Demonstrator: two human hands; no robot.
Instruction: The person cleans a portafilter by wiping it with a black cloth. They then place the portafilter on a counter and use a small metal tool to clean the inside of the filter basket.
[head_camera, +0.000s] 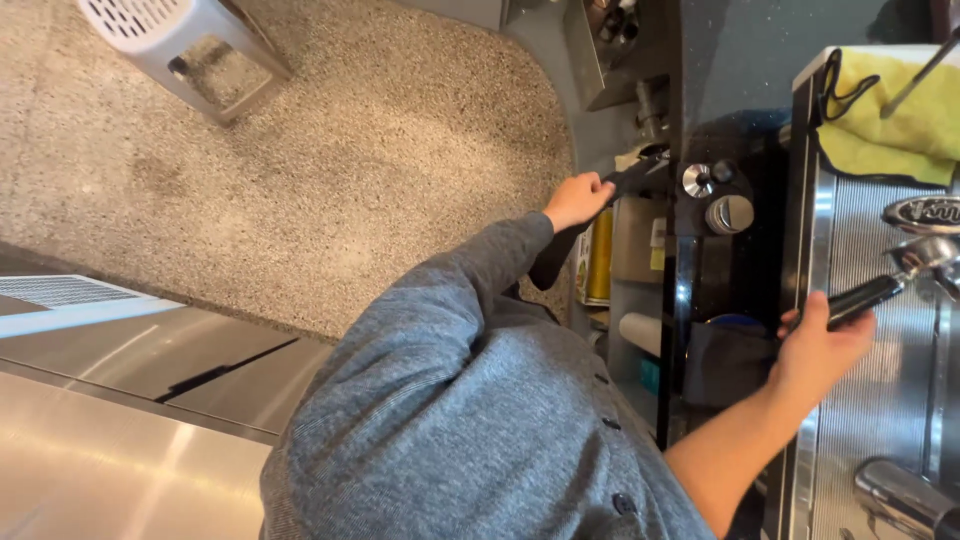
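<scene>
My right hand is closed around the black handle of a portafilter. Its metal head sits at the front of a steel espresso machine. My left hand, at the end of a grey knitted sleeve, reaches out and grips another black handle by the edge of a dark counter. What that handle is attached to is hidden. A dark strip hangs just under this hand.
A yellow cloth lies on the machine's top. Two round metal pieces stand on the dark counter. Shelves with containers sit below it. A white plastic stool stands on the speckled floor. A steel surface lies lower left.
</scene>
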